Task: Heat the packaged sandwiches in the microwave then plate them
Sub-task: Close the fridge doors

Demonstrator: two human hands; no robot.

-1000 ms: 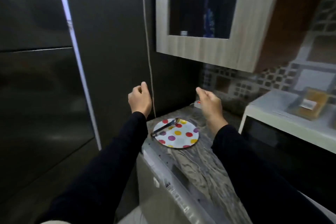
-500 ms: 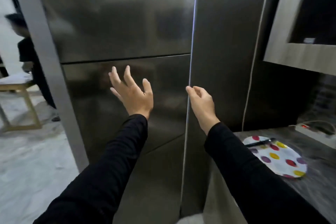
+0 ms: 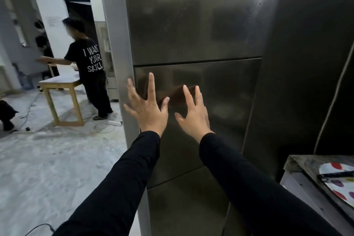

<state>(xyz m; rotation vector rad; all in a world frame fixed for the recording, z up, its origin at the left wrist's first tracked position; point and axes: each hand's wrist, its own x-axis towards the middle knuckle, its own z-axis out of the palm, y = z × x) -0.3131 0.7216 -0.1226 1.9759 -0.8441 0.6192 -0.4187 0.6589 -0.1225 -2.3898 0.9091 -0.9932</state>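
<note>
No packaged sandwiches are in sight, and no microwave; I guess the sandwiches are behind the steel fridge door (image 3: 197, 101), which is closed. The left hand (image 3: 147, 109) and the right hand (image 3: 193, 113) reach toward it, fingers spread, holding nothing. The dotted plate (image 3: 342, 188) waits on the counter (image 3: 306, 165) at the right. So the task has hardly begun: fetching, heating and plating remain.

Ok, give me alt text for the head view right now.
Both hands, left hand and right hand, reach open-fingered toward a steel fridge door. A polka-dot plate sits on the counter at right; another person stands by a wooden table.
</note>
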